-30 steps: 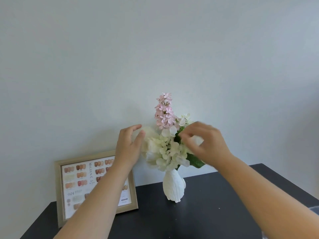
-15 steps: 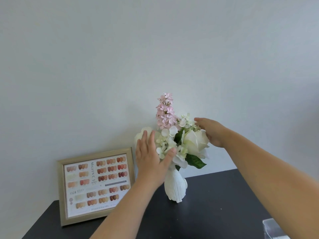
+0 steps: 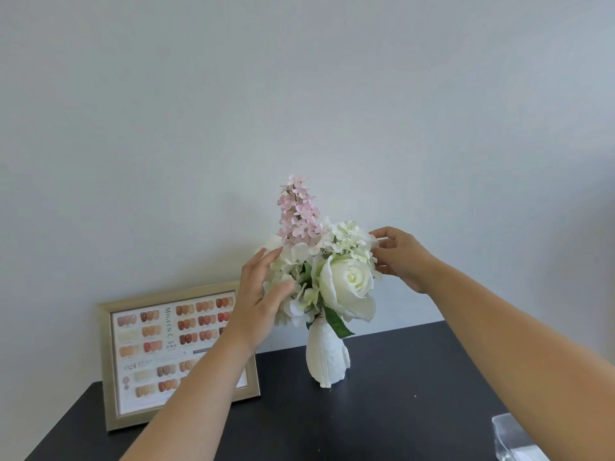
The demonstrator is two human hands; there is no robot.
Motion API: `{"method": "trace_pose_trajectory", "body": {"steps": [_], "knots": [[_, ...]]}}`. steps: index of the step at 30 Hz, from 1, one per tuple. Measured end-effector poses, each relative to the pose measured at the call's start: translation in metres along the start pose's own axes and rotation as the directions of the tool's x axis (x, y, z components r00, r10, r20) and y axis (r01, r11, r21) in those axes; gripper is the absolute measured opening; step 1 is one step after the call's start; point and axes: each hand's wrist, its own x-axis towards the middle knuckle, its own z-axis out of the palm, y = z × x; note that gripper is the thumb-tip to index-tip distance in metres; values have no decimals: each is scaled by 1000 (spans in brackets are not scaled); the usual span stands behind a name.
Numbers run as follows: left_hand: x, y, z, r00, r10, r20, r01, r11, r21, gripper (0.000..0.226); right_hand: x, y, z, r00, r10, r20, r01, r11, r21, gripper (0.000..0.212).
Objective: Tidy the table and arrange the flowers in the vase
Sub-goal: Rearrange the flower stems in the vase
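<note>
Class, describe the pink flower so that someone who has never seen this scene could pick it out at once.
Find the white vase standing on the black table, right of a gold picture frame. From its bouquet rises the pink flower spike. It is the only pink bloom and the tallest; all others are white.

Two bare forearms show, one rising from the near left of the scene and one from the near right. Neither carries a sleeve, cuff, watch, bracelet or glove on the part in view. The left hand (image 3: pixel 258 302) and the right hand (image 3: pixel 404 257) wear no rings that can be seen. The fingernails look short and plain; finer detail is too blurred to tell.
</note>
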Motion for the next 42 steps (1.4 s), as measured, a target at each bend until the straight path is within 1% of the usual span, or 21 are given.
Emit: {"method": "trace_pose_trajectory", "body": {"steps": [3, 7, 10, 13, 16, 19, 22, 24, 26, 30, 32, 36, 42], "knots": [[3, 6, 3, 1000, -1, -3, 1, 999, 36, 42, 1, -5, 5, 996, -55, -65, 54, 998, -17, 9], [9, 8, 6, 1000, -22, -17, 22, 999, 35, 22, 4, -11, 12, 991, -93, -96, 84, 992, -96, 5], [13, 4, 7, 999, -31, -28, 32, 999, 22, 23, 5, -16, 17, 988, -128, -89, 109, 975, -194, 2], [16, -2, 8, 999, -49, -21, 49, 999, -2, 24, 6, -18, 23, 987, -147, -61, 120, 939, -322, 9], [18, -5, 8, 998, -60, -6, 60, 998, -3, 25, 6, -18, 26, 987, -151, -49, 123, 922, -366, 13], [17, -3, 8, 999, -52, 7, 51, 999, 18, 23, 5, -18, 22, 992, -120, -47, 96, 932, -349, 14], [12, 0, 5, 1000, -20, 9, 20, 999, 31, 25, 1, -16, 15, 995, -73, -67, 52, 960, -274, 18], [7, -3, 2, 1000, 2, 14, -2, 999, 43, 31, -8, -9, 12, 994, -44, -103, 22, 978, -208, 28], [3, -6, 0, 1000, 12, 7, -13, 999, 44, 44, -22, 2, 13, 991, -34, -133, 14, 989, -149, 43], [6, -4, -1, 998, -20, -64, 18, 1000, -23, 68, -56, 22, 31, 984, -120, -133, 114, 992, -50, 54], [9, 1, 1, 996, -63, -60, 61, 997, -46, 74, -68, 29, 42, 978, -164, -130, 160, 986, -47, 55], [10, 7, 9, 996, -81, -27, 80, 996, -25, 76, -74, 36, 60, 969, -229, -92, 223, 972, -76, 60], [6, 8, 8, 997, -73, -12, 73, 997, -17, 75, -73, 41, 63, 975, -216, -50, 212, 975, -74, 66]]}}
